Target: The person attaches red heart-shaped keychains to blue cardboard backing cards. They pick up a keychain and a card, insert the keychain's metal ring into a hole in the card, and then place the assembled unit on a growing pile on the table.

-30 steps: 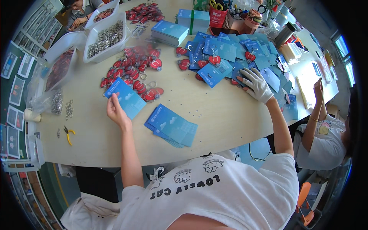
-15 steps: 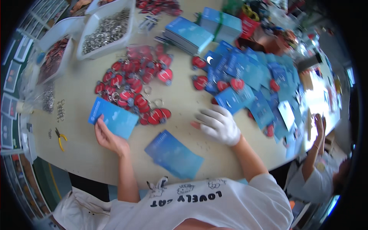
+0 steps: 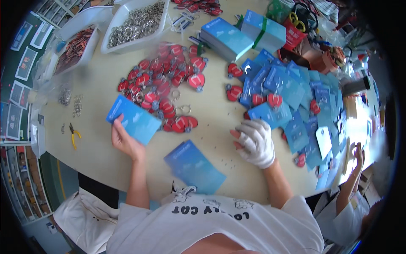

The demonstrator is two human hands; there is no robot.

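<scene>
My left hand pinches a blue card with clouds on it, thumb on top, over the left part of the table. On my right hand is a white glove with bare fingertips showing. Its fingers are slightly bent and apart, with nothing visible in them, just below the spread of carded pieces. Between my hands, near the table's front edge, lie several overlapping blue cards. Beyond the held card is a heap of red round charms with metal rings.
Blue cards, some with red charms, spread across the right. Card stacks stand at the back. A white bin holds metal rings. Yellow-handled pliers lie left. A co-worker's hand shows far right.
My right hand has shifted slightly right and its fingers have bent more. My left hand still holds the card. The whole view has shifted a little.
</scene>
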